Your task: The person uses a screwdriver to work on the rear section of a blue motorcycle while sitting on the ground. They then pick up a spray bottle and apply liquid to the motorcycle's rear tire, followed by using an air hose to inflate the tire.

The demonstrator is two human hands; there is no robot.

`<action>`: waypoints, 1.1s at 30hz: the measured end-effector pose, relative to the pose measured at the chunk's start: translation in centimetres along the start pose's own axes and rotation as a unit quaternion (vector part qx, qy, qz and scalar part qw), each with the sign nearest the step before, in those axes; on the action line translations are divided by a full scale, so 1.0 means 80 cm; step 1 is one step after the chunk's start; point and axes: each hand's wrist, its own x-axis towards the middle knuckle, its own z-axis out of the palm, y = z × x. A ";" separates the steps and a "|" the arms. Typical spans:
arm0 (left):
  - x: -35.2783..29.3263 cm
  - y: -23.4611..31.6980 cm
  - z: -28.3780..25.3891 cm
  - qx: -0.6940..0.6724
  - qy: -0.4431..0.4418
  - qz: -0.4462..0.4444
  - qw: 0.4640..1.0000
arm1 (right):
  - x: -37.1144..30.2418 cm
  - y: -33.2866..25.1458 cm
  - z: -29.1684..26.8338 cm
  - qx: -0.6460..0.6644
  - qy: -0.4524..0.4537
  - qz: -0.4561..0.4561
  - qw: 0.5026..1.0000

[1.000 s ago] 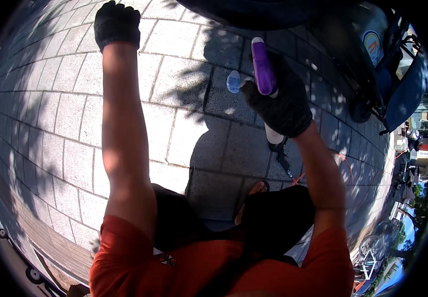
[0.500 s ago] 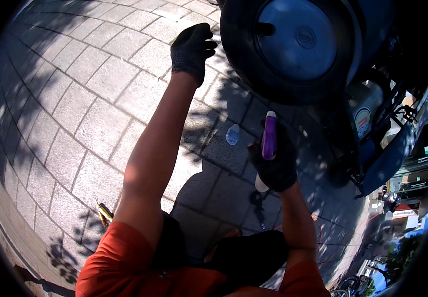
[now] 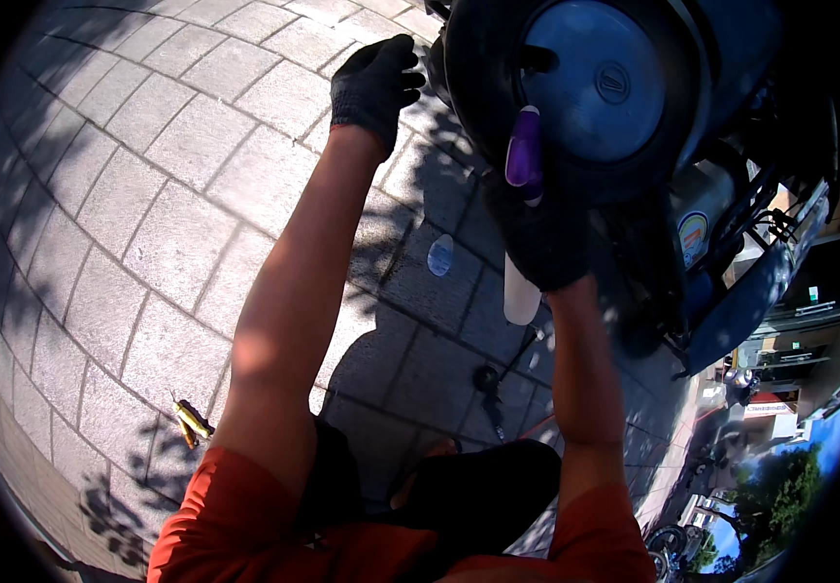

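Observation:
My right hand (image 3: 541,233), in a black glove, is closed round a spray bottle (image 3: 522,296) with a white body and a purple trigger head (image 3: 525,155). Its nozzle points up at the lower left edge of a black tyre (image 3: 483,121), which surrounds a blue wheel disc (image 3: 590,83). My left hand (image 3: 374,87), gloved too, is stretched out left of the tyre. Its fingers are loosely curled and apart, with nothing visible in them. Most of my right fingers are lost in the dark shadow.
A yellow-handled tool (image 3: 190,422) lies on the paving (image 3: 187,253) near my left elbow. Between my arms are a clear oval item (image 3: 440,255) and a dark tool with a round part (image 3: 486,379). Vehicle parts (image 3: 697,233) fill the right side, with parked bikes (image 3: 668,549) beyond.
My right hand has raised the spray bottle up toward the tyre, so its purple head now overlaps the tyre's edge. My left hand has barely moved. The view has shifted slightly.

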 end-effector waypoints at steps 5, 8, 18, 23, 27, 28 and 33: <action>0.005 0.015 -0.008 -0.021 0.030 0.011 0.999 | 0.045 -0.001 0.000 -0.100 -0.005 -0.012 0.995; 0.005 0.022 -0.010 -0.023 0.051 0.009 0.998 | 0.051 0.000 -0.001 -0.144 0.003 -0.003 0.990; -0.002 0.022 0.004 0.081 -0.079 0.063 0.992 | -0.052 -0.031 -0.001 -0.029 -0.026 -0.054 0.998; -0.013 0.011 0.023 0.065 -0.089 0.003 0.994 | -0.132 -0.043 -0.009 0.021 -0.138 0.075 0.987; -0.016 0.005 0.019 0.091 -0.133 -0.028 0.986 | -0.145 -0.045 -0.014 0.057 -0.177 0.122 0.975; -0.017 0.003 0.020 0.076 -0.141 -0.041 0.986 | -0.148 -0.043 -0.015 0.061 -0.175 0.115 0.976; -0.021 -0.004 0.025 0.044 -0.170 -0.066 0.982 | -0.160 -0.032 -0.026 0.045 -0.130 0.050 0.989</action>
